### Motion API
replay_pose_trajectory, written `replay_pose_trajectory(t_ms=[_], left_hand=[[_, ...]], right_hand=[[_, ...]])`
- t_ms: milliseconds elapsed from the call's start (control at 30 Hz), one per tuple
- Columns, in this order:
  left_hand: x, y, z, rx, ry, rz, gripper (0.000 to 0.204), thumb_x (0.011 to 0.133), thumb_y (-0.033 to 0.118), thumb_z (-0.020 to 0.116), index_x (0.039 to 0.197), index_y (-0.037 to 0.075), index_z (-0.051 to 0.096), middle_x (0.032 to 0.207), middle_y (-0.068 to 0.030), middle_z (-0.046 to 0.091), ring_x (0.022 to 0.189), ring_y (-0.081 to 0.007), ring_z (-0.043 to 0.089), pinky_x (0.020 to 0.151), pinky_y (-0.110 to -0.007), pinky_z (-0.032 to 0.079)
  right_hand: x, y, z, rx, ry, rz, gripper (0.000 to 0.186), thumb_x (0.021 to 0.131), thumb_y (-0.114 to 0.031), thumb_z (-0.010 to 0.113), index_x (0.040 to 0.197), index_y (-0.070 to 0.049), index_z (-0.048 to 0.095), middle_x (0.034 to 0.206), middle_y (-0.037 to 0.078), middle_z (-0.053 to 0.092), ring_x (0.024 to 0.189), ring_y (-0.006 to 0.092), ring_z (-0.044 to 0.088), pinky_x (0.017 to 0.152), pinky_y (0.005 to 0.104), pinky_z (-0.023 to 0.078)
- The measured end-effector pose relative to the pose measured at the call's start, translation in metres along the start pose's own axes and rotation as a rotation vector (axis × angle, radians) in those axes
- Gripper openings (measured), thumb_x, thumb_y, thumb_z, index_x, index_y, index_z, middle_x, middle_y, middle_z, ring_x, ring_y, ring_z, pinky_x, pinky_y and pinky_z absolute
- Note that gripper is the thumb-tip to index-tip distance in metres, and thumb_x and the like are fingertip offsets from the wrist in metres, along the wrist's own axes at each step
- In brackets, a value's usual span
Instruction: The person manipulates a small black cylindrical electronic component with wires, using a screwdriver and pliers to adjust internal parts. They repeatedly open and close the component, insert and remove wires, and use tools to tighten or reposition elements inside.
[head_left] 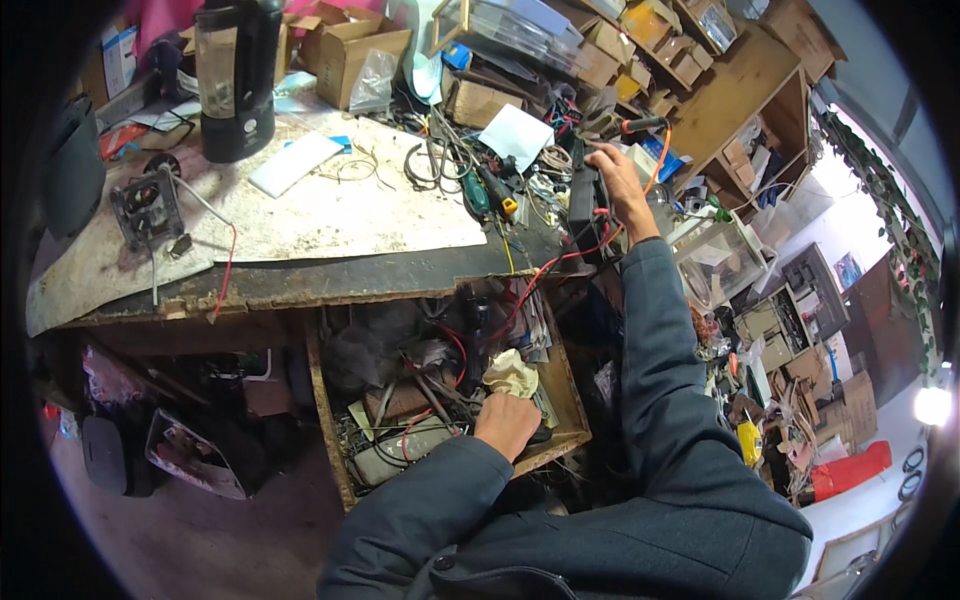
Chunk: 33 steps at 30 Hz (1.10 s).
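My left hand (508, 425) is closed, down inside an open wooden drawer (575, 400). Its knuckles lie against a crumpled pale yellow cloth or paper (511, 374); whatever the fingers hold is hidden. Around it in the drawer are a grey metal case (415, 447), tangled cables and a red wire (530, 290) that runs up over the bench edge. Higher up, at the bench's right end, my right hand (622, 188) grips the upper part of a black box-shaped device (583, 205) with red wires at its side.
On the bench (380, 225) stand a dark blender-like appliance (235, 85), a small motor frame (148, 210) with wires and a white flat block (295, 165). Green-handled pliers (475, 193) lie near cables. Cardboard boxes (350, 55) are behind; cluttered shelves (735, 130) stand right. A dark bin (195, 455) is below left.
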<state>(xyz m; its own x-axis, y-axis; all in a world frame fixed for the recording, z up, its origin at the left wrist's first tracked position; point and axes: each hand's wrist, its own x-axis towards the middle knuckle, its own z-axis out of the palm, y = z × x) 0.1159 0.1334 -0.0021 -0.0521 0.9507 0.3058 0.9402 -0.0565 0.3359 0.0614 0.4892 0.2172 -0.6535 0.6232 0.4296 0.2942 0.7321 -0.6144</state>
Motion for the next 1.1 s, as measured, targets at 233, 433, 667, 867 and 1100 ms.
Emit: replay_pose_trajectory(t_ms=[233,433,667,867,1100], left_hand=[[0.004,-0.002,0.009,-0.007,-0.058,-0.024,0.011,0.079,0.010,0.067,0.076,0.009,0.077,0.076,-0.0094,0.073,0.075,-0.0272,0.074,0.064,-0.040,0.057],[0.008,0.000,0.006,0.024,-0.136,-0.013,0.012,0.082,0.011,0.066,0.081,0.009,0.079,0.080,-0.0090,0.075,0.079,-0.0264,0.075,0.065,-0.039,0.058],[0.012,0.000,-0.003,0.035,-0.219,-0.003,0.014,0.084,0.012,0.066,0.085,0.009,0.079,0.085,-0.0079,0.076,0.082,-0.0260,0.076,0.066,-0.039,0.059],[0.011,0.000,-0.003,0.006,-0.183,-0.016,0.014,0.083,0.011,0.065,0.082,0.009,0.079,0.082,-0.0094,0.076,0.079,-0.0280,0.075,0.065,-0.040,0.059],[0.010,-0.001,-0.006,0.013,-0.178,-0.037,0.014,0.082,0.011,0.065,0.079,0.009,0.078,0.080,-0.0097,0.075,0.077,-0.0294,0.075,0.065,-0.041,0.059]], right_hand=[[0.007,-0.014,-0.012,0.160,0.005,-0.038,0.040,0.093,-0.026,0.059,0.127,-0.006,0.068,0.103,0.002,0.067,0.103,0.0146,0.060,0.095,0.0276,0.042],[0.022,-0.014,-0.026,0.182,0.025,-0.101,0.039,0.093,-0.025,0.061,0.126,-0.004,0.069,0.103,0.003,0.070,0.098,0.0119,0.061,0.089,0.0257,0.045],[0.015,-0.009,-0.018,0.120,-0.122,-0.068,0.039,0.093,-0.026,0.062,0.125,-0.006,0.070,0.103,0.002,0.071,0.098,0.0118,0.063,0.091,0.0261,0.047],[-0.003,-0.004,0.022,-0.290,-0.302,-0.242,0.051,0.084,-0.040,0.065,0.124,-0.008,0.069,0.117,0.019,0.071,0.109,0.0351,0.067,0.098,0.0387,0.050],[0.008,0.003,0.046,-0.258,-0.245,-0.169,0.041,0.096,-0.037,0.053,0.115,-0.006,0.072,0.118,0.022,0.070,0.111,0.0388,0.065,0.097,0.0431,0.050]])
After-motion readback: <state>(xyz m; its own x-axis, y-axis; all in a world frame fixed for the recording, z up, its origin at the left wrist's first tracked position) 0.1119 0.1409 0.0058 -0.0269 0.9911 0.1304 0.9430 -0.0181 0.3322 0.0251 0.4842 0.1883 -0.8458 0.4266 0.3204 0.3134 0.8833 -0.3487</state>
